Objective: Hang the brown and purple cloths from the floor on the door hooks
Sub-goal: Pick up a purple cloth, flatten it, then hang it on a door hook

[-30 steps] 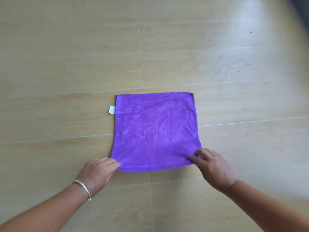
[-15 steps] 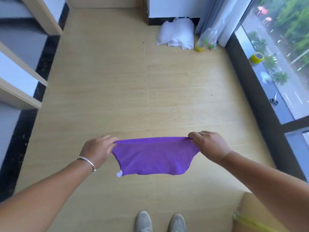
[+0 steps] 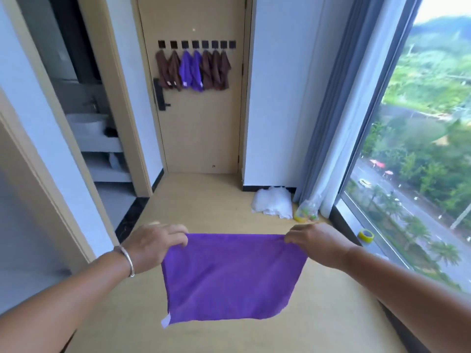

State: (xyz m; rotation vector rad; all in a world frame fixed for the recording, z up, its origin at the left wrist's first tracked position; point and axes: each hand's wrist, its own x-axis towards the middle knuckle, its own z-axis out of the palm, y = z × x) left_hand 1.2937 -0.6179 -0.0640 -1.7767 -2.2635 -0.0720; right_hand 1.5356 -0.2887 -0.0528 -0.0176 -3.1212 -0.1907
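Two grips pinch purple cloth (image 3: pixel 229 276) top corners: left hand (image 3: pixel 153 244), right hand (image 3: pixel 316 242) (cloth hangs taut, facing door hooks (image 3: pixel 196 44)).

Silver bangle (image 3: pixel 128 261), bare forearms

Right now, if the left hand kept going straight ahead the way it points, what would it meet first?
Probably nothing close. The left hand, pinching a corner of the purple cloth, points down the bare floor toward the door. The way looks free up to the door, though depth is hard to judge.
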